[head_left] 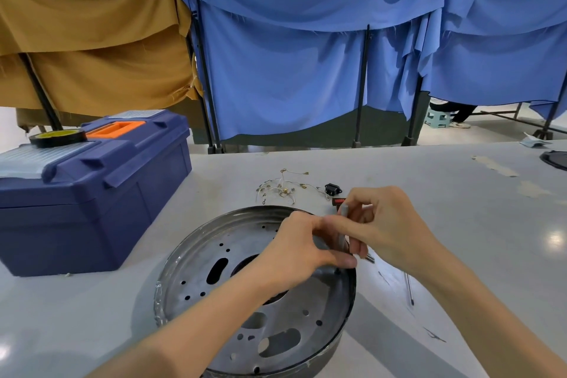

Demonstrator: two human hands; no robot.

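A round metal pan [214, 258] with many holes and slots lies on the white table in front of me. My left hand [302, 250] reaches over its right rim, thumb and fingers pinching something small that the hand hides. My right hand [388, 225] is just to the right and grips a grey screwdriver handle [344, 212] held upright, its shaft running down behind my left fingers toward the pan's rim. The tool's tip is hidden.
A blue toolbox [92, 190] with a roll of black tape [58, 136] on its lid stands at the left. Beyond the pan lie a bundle of thin wires [283, 187], a black switch [333, 189] and a red part [338, 201]. A thin metal rod [409, 290] lies at the right.
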